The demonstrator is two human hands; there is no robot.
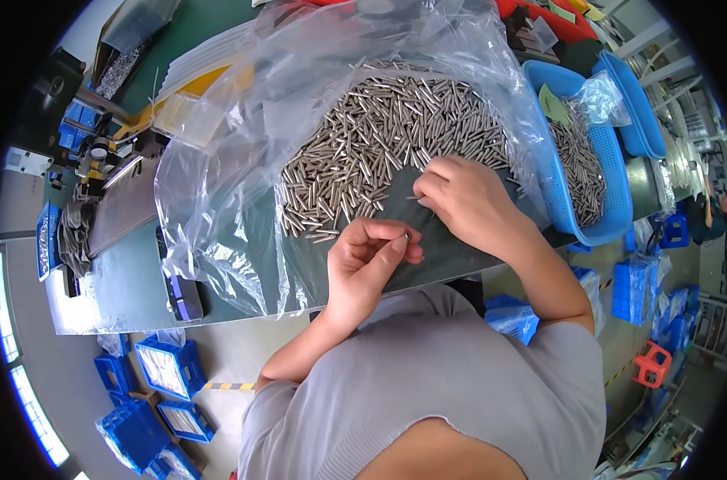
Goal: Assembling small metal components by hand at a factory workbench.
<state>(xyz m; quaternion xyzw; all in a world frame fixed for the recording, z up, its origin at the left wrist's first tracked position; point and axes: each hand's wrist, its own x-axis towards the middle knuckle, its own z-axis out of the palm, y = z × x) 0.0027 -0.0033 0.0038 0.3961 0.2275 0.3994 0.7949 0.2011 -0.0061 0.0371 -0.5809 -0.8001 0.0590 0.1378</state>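
Observation:
A large heap of small silvery metal pins lies on a clear plastic sheet spread over the green bench. At the near edge of the heap, my right hand is closed, with thumb and fingertips pinching a metal pin whose tip points left. My left hand sits lower and to the left, over the bench edge. Its thumb and index finger are pinched on a small metal piece, of which only a dark end shows; the rest is hidden by the fingers.
A blue basket of similar pins, with a green paper slip on top, stands at the right. Another blue basket sits beyond it. A dark purple box lies at the left front edge. Blue crates stand on the floor.

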